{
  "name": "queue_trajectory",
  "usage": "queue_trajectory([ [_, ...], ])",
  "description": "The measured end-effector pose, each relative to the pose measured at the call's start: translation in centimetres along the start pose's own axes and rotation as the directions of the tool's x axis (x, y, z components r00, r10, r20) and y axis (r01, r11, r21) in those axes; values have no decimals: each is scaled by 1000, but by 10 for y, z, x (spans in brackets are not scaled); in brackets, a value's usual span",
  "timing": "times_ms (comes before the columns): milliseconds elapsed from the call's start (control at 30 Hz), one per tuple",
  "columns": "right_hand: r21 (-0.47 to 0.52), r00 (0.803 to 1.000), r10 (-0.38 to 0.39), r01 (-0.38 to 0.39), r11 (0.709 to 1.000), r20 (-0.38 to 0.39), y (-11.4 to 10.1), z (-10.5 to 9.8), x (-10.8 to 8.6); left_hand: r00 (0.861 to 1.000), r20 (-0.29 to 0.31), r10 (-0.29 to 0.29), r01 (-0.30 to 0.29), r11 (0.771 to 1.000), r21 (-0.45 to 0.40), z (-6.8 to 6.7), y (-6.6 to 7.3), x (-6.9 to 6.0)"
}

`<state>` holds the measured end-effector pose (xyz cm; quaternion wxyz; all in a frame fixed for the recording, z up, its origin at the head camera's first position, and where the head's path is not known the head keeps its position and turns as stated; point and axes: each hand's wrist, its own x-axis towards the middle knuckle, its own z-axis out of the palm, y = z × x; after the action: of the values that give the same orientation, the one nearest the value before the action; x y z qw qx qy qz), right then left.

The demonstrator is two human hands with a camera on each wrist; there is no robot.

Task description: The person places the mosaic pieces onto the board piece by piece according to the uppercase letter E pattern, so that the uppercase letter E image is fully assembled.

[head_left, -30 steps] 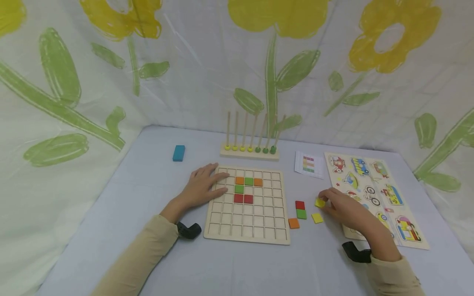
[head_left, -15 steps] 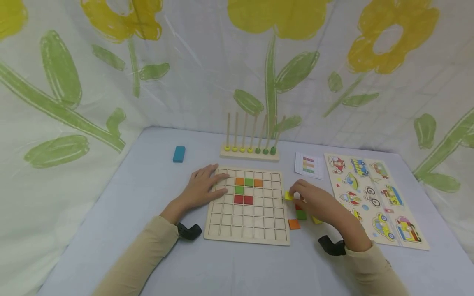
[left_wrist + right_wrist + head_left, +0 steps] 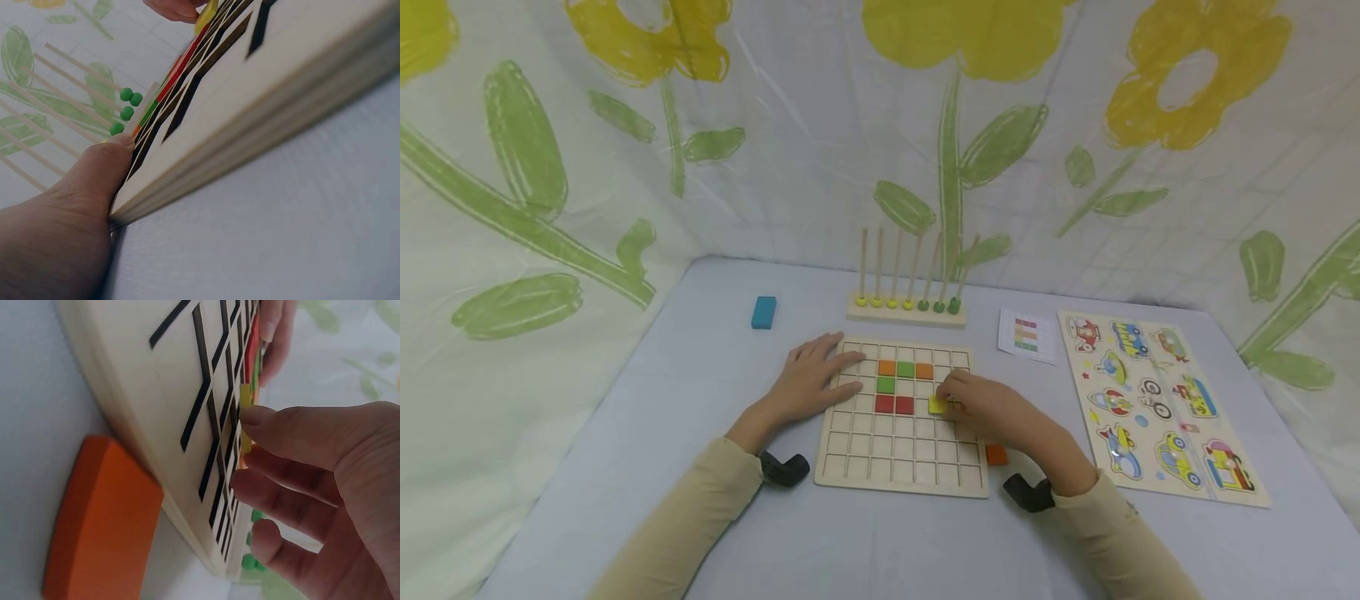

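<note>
A wooden grid board (image 3: 902, 475) lies on the table with orange, green and red square tiles in some cells. My right hand (image 3: 1000, 412) pinches a yellow square tile (image 3: 936, 405) over the board's right half, to the right of the red tiles (image 3: 895, 405). In the right wrist view, thumb and fingertips hold that yellow tile (image 3: 245, 419) by its edges, close to the board's surface. My left hand (image 3: 807, 379) rests with spread, straight fingers on the board's left edge. The left wrist view shows the thumb of the left hand (image 3: 81, 187) along that edge.
An orange tile (image 3: 997, 455) lies off the board's right edge, partly hidden by the right arm. Behind the board stand a peg rack (image 3: 906, 312) with beads and a blue block (image 3: 763, 312). A pattern card (image 3: 1027, 335) and a picture puzzle board (image 3: 1165, 408) lie to the right.
My right hand has picked up the yellow tile from the table at the right and carried it left over the board. The left hand has stayed in place.
</note>
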<state>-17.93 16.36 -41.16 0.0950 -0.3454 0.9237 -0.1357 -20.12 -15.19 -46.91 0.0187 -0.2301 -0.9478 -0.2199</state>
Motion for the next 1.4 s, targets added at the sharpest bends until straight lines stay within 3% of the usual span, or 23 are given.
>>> queue_trajectory([
  [267,-55,999,-46,46,997,6,-6,4,9,1000,7,-7,7,1000,6,-1,1,0],
  [500,-69,999,-22,25,997,45,-9,7,15,1000,11,-11,11,1000,5,-1,1,1],
  [767,-79,998,-66,68,995,18,-11,6,13,1000,12,-13,13,1000,2,-1,1,1],
  [1233,-62,998,-64,63,996,0,-10,5,11,1000,15,-11,11,1000,0,-2,1,1],
  [1400,8,998,54,-54,999,11,-1,-5,-1,1000,13,-6,6,1000,-1,-1,0,0],
])
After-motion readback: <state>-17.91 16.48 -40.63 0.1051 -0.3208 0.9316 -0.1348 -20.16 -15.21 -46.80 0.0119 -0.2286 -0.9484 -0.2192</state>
